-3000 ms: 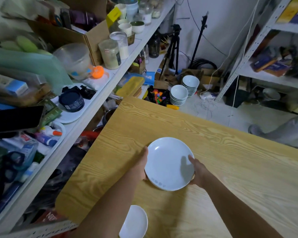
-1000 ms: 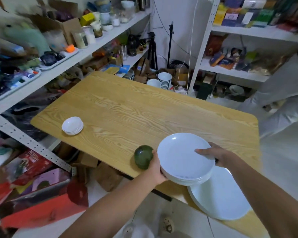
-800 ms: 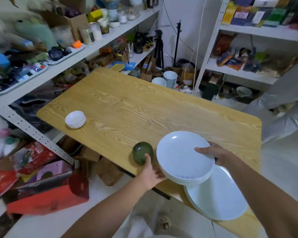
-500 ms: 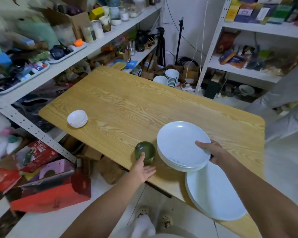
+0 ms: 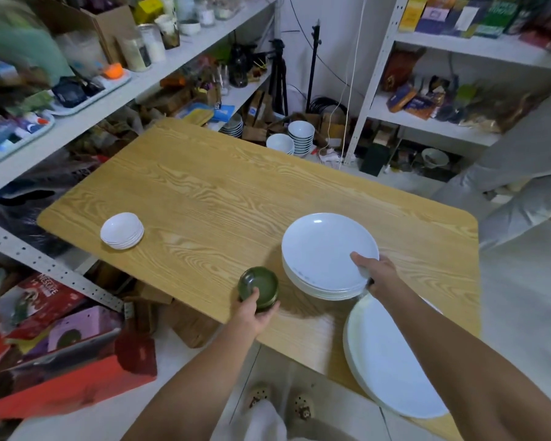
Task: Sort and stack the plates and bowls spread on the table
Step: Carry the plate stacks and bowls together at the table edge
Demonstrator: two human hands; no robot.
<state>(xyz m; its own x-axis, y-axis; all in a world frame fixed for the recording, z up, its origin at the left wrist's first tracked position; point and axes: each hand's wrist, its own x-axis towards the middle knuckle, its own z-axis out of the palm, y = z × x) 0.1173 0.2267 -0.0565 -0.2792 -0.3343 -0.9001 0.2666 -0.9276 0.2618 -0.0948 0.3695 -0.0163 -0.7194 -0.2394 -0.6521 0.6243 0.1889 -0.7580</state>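
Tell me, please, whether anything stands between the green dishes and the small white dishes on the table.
Nothing visible does: only bare table lies between the green dishes, gripped by the left hand, and the small white dishes.

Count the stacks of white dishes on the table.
3: a small-dish stack near the left edge, a deep-plate stack gripped by the right hand, and a large-plate stack at the near edge, partly hidden by that arm.
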